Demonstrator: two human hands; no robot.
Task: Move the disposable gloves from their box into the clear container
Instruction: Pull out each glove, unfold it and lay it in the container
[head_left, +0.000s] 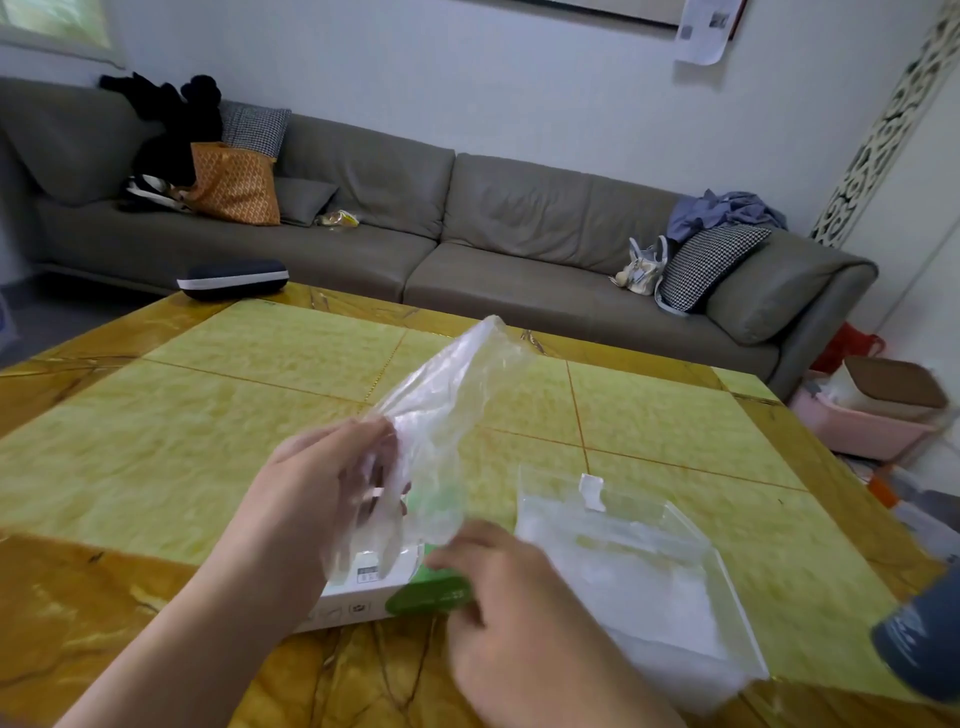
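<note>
Right hand (511, 618) is nearest, low in the middle, back toward the camera, blurred. Its fingers reach to the green end of the glove box (374, 590); whether they pinch anything, cannot tell. Left hand (317, 499) is raised above the box, fingers curled round a clear disposable glove (441, 415), pinching it near its middle. The glove's upper part stands up and leans away to the right; its lower part hangs down onto the white top of the box. The box is white and green, lies flat on the yellow stone table (208, 415), partly hidden by both hands. Clear container (639, 571) sits on the table just right of the box, shallow, square, with pale crumpled plastic inside, likely more gloves, too blurry to be sure. A dark blue object (919, 639) juts in at the right edge. Far table edge holds a dark case (232, 279). Behind it, a grey sofa (467, 223) with cushions, bags and clothes.
</note>
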